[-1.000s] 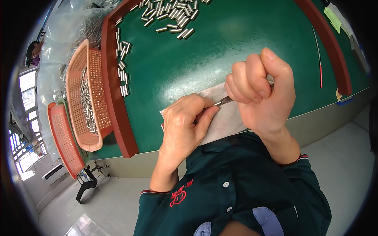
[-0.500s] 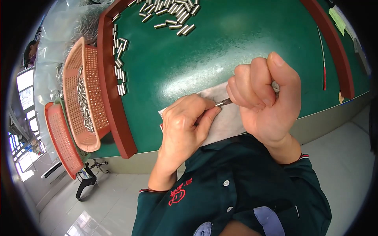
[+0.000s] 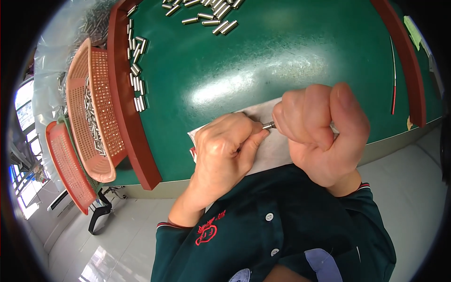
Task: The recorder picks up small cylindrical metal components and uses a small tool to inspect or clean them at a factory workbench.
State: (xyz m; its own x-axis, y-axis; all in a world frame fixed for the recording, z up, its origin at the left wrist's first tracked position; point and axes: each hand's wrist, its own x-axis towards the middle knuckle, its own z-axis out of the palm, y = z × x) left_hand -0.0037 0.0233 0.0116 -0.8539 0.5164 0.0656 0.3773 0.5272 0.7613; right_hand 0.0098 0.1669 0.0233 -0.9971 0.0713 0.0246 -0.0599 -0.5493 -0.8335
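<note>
Over a pale cloth point(image 3: 267, 152) at the near edge of the green table, my two hands almost meet. My left hand point(image 3: 223, 145) pinches a small shiny metal cylinder point(image 3: 267, 126) between thumb and fingers, and only its end shows. Wrapped in a fist, my right hand point(image 3: 322, 134) grips a slim tool with a dark shaft point(image 3: 273, 124). That shaft meets the cylinder's end; whether it goes inside I cannot tell. The fingers hide the tool's handle.
Loose metal cylinders point(image 3: 218, 14) lie at the far side, and several more point(image 3: 136, 84) along the left red-brown rail point(image 3: 129, 113). Beyond it stand an orange basket point(image 3: 101, 75) of small metal parts and a red basket point(image 3: 70, 164). A thin red-handled rod point(image 3: 393, 94) lies at right.
My right fist has turned and moved slightly down and right in the picture. Less of the dark shaft shows between my hands. The left hand keeps its pinch.
</note>
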